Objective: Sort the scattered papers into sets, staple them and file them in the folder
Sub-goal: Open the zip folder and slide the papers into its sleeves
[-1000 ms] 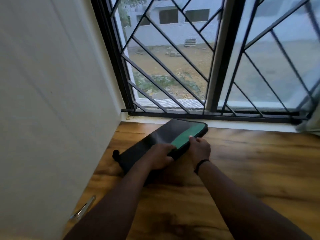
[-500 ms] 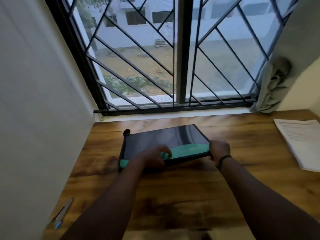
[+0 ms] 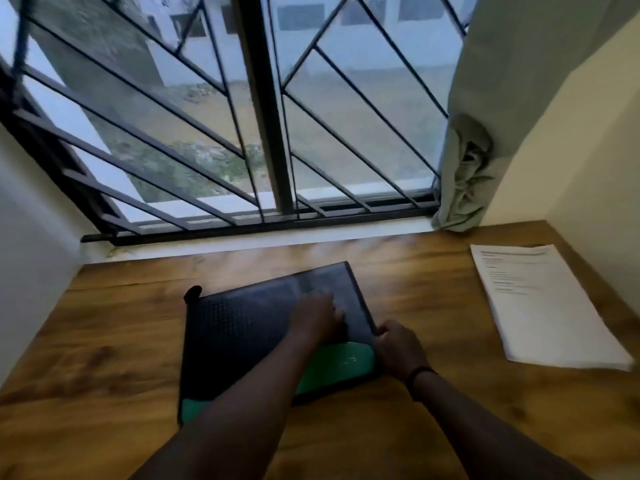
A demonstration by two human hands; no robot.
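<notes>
1. black folder (image 3: 249, 327) with a green edge lies flat mid surface (image 3: 433, 403), near the window.
2. left hand (image 3: 317, 318) rests on top of it, fingers look curled, can't tell if grasping.
3. right hand (image 3: 398, 348) fingers pinch its right edge.
4. papers (image 3: 540, 306) sit far right, well apart.

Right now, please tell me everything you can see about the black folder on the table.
The folder is black with a textured cover and a green band along its near edge. It looks like plastic or fabric, with a small black loop at its far left corner. It lies flat and closed on the wooden table, turned at a slight angle, below the window. The left hand rests on its cover; the right hand grips its right near corner.
</notes>
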